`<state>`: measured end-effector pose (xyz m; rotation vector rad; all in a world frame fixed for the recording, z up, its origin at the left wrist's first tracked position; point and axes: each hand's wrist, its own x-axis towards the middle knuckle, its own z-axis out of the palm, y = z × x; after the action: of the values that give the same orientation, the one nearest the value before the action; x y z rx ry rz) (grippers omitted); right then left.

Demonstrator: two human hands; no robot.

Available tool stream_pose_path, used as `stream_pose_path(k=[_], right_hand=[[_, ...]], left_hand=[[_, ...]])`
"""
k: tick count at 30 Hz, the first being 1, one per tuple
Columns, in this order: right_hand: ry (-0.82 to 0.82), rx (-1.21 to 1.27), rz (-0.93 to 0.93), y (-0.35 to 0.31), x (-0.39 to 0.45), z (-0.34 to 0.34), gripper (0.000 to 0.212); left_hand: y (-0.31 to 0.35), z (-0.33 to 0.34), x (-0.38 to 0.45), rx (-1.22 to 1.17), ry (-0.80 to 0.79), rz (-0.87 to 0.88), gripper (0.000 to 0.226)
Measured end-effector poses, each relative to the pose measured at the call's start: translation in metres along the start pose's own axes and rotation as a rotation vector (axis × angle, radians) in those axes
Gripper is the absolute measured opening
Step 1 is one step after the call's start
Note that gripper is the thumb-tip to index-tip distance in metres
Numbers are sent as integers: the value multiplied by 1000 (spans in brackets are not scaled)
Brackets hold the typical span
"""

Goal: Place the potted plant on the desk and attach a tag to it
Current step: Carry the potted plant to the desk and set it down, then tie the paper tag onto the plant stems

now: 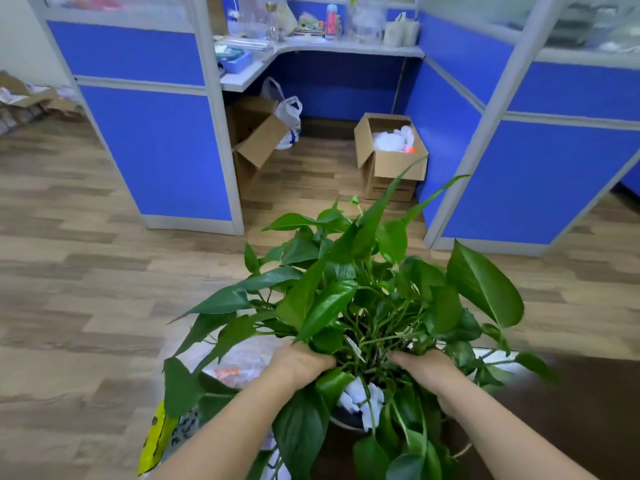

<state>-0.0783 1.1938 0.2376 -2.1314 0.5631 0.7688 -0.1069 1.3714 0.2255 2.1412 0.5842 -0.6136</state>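
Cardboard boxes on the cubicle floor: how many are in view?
2. One open cardboard box stands under the left end of the desk, beside a plastic bag. The other open box sits against the right blue partition. Flattened cardboard at far left isn't counted.

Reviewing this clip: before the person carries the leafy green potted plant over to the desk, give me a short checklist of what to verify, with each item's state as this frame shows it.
1. Both hands on the plant: ok. The left hand and right hand reach into the leafy green potted plant from either side.
2. Firm grip on the white pot rim: cannot tell; leaves hide the fingers.
3. Pot lifted: cannot tell; its base is hidden.
4. Floor path into the cubicle: not ok. Two open cardboard boxes stand on the wooden floor under the desk.
5. Free spot on the light grey corner desk: cannot tell; clutter covers much of it.
6. Tag at hand: cannot tell; none clearly visible.
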Motion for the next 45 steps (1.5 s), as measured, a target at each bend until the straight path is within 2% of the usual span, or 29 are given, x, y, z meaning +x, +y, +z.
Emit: stream_pose_path(k=[4,9,10,12,15,16,18,20,21,23,24,25,26,28,29,31,34,37,40,45], right_hand=[[115,-252,-134,10,-15,-7,66],[273,-647,-293,25,-50,-17,65],[337,-673,-370,25,-56,-17,59],[425,-573,-569,19,-69,-15,43],[373,-394,-759,0,-71,4,31],[325,-393,-739,-7,-68,10,32],[222,-440,-657,-17,-55,20,35],[145,-410,-609,-16,-40,27,31],[169,-331,-560,-13,-36,33,29],[426,-159,-525,-11,-37,44,28],[530,-284,-542,-10,-42,47,26],[470,-385,-662,-15,-47,47,21],[483,-510,-761,-14,-42,51,18],[343,-569,-828,-11,-37,40,16],[321,-504,-792,-13,-40,29,11],[270,-319,-723,-7,-37,21,17],[202,-21,-628,5,-31,13,22],[-2,339,-446,16,-25,0,33],[-54,376,-399,26,-24,-5,29],[-4,339,-377,27,-21,-8,12]], left_hand=[[4,-9,-15,255,-100,55,53],[-5,-10,-41,354,71,38,62],[-5,-8,-48,395,80,48,61],[3,-8,-65,475,74,94,55],[28,-9,-96,579,203,166,46],[38,-9,-107,608,305,211,43],[48,-11,-116,661,576,413,35],[48,-5,-115,598,784,670,12],[49,0,-116,553,813,792,17],[52,14,-115,559,767,980,28],[55,17,-115,585,751,1034,30],[56,21,-112,627,704,1019,30],[57,22,-108,682,632,945,31],[54,19,-95,780,507,690,37],[48,16,-87,806,486,591,39],[33,14,-74,814,479,478,41],[16,16,-67,745,500,471,36],[9,18,-61,691,526,474,35],[13,19,-63,664,521,440,41],[23,20,-64,722,517,419,40]])
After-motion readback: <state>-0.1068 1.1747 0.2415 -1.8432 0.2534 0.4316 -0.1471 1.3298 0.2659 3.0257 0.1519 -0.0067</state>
